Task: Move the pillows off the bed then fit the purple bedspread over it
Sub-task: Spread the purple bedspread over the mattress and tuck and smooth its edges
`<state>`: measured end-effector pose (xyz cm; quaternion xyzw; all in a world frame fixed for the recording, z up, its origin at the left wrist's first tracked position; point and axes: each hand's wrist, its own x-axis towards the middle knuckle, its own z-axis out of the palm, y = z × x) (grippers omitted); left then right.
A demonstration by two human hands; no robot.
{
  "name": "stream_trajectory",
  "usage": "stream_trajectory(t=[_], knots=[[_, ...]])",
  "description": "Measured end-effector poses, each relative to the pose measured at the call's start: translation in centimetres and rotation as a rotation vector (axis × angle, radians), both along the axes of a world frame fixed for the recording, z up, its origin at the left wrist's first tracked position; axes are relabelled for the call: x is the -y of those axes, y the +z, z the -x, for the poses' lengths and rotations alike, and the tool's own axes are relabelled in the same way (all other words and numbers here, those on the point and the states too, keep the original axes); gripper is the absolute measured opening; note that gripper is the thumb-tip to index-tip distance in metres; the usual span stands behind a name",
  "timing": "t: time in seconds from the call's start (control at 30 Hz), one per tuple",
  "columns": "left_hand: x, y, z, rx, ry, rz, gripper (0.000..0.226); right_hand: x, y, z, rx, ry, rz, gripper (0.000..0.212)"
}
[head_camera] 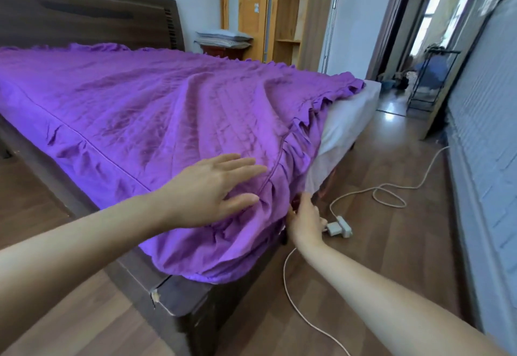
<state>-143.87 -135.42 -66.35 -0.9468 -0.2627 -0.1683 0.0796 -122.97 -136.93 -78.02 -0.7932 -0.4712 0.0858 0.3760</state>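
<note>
Bedspread (140, 98) runs lengthwise along the bed (181, 299), bunched at bed's foot with the mattress (352, 109) bare at far foot corner; left hand (212, 187) spread flat on near foot corner, right hand (305, 217) nearer the hanging ruffle (296, 143), grip unclear.

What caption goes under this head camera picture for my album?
Left hand flat on the purple bedspread, right hand at its frilly edge.

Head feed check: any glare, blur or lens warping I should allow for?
Head view: wide-angle warp bends the brick wall and bed frame; bright glare on the floor by the doorway; hallway beyond soft; right hand slightly blurred, left hand and purple bedspread sharp.
</note>
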Motion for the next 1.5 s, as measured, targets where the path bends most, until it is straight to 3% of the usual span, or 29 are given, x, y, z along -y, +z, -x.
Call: stream_trajectory(t=[0.13,0.23,0.33,0.4,0.5,0.6,0.8,0.97,1.23,1.43,1.5], knots=[[3.3,-2.0,-4.3,0.002,-0.102,-0.295,0.043,0.2,0.1,-1.0,-0.055,-0.049,-0.127,0.018],[6.6,-5.7,-7.2,-0.054,-0.168,-0.238,0.038,0.6,0.3,-3.4,-0.027,-0.121,-0.276,0.018],[6.8,-10.1,-10.0,-0.248,-0.05,-0.114,0.047,0.7,0.5,-6.4,0.273,-0.124,-0.41,0.014],[5.7,-11.5,-11.7,-0.268,0.063,-0.022,0.06,0.4,0.3,-8.6,0.504,-0.029,-0.445,0.016],[4.1,-12.4,-13.9,-0.268,0.179,0.016,0.075,-0.6,-0.4,-11.2,0.759,0.145,-0.373,0.031],[2.8,-13.1,-15.0,-0.221,0.288,0.013,0.079,-2.0,-0.4,-11.5,0.893,0.295,-0.285,0.05],[2.5,-13.6,-16.5,-0.109,0.402,0.088,0.05,-3.8,0.5,-11.5,1.06,0.433,-0.146,0.045],[2.4,-14.4,-17.2,-0.077,0.384,0.027,0.056,-4.1,1.3,-12.6,1.233,0.396,-0.124,0.037],[2.3,-16.1,-17.9,-0.123,0.33,0.186,0.067,-1.3,-2.5,-17.1,1.308,0.329,-0.139,0.028],[2.5,-20.4,-18.2,-0.354,0.21,0.457,0.065,0.1,-10.3,-16.5,1.131,0.319,0.231,0.026],[2.1,-21.3,-17.7,-0.395,0.235,0.481,0.067,-0.3,-10.7,-15.8,1.079,0.352,0.239,0.019]])
